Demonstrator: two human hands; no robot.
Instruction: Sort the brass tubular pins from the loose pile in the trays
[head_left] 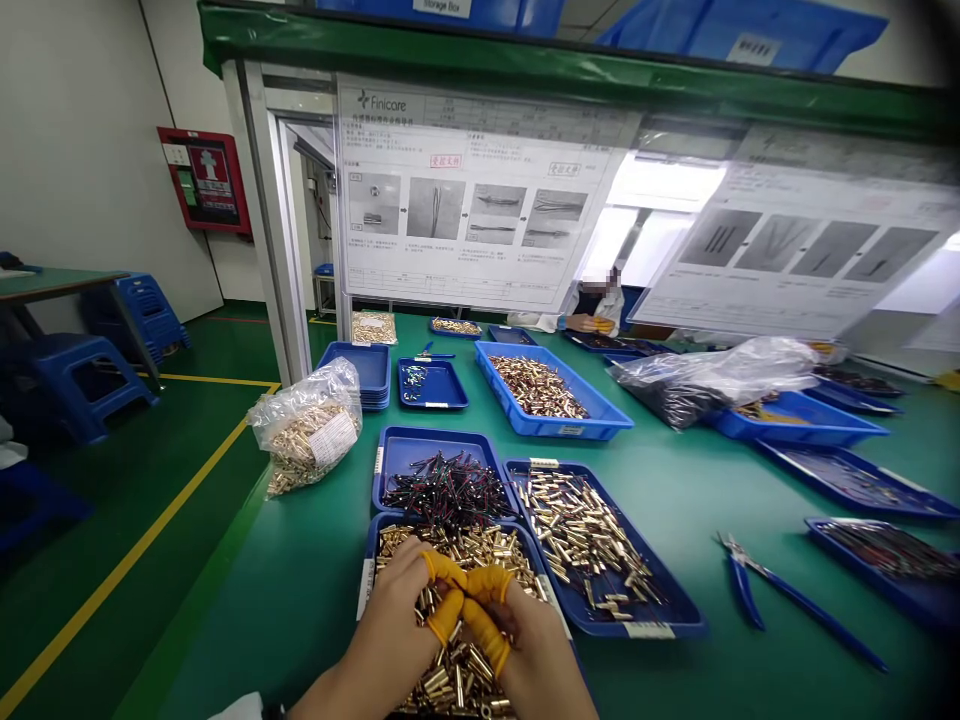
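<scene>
Both hands wear yellow finger covers and meet fingertip to fingertip above a blue tray (372,538) heaped with hollow brass sleeves (469,660). My left hand (394,620) is closed in a pinch, and my right hand (536,640) pinches right against it. Whatever lies between the fingertips is hidden or too small to name. Just behind is a blue tray (427,447) of thin dark wire pieces (450,488) with some red and green strands. To the right, another blue tray (675,610) carries scattered brass-coloured pieces (577,520), some with dark wire ends.
Blue-handled pliers (750,575) lie at the right. A clear bag (319,425) of brass parts stands left, beside stacked trays (360,365). Farther back is a large blue bin (551,425) of brass parts. Instruction sheets (480,270) hang ahead; a co-worker's hands (592,323) show beyond.
</scene>
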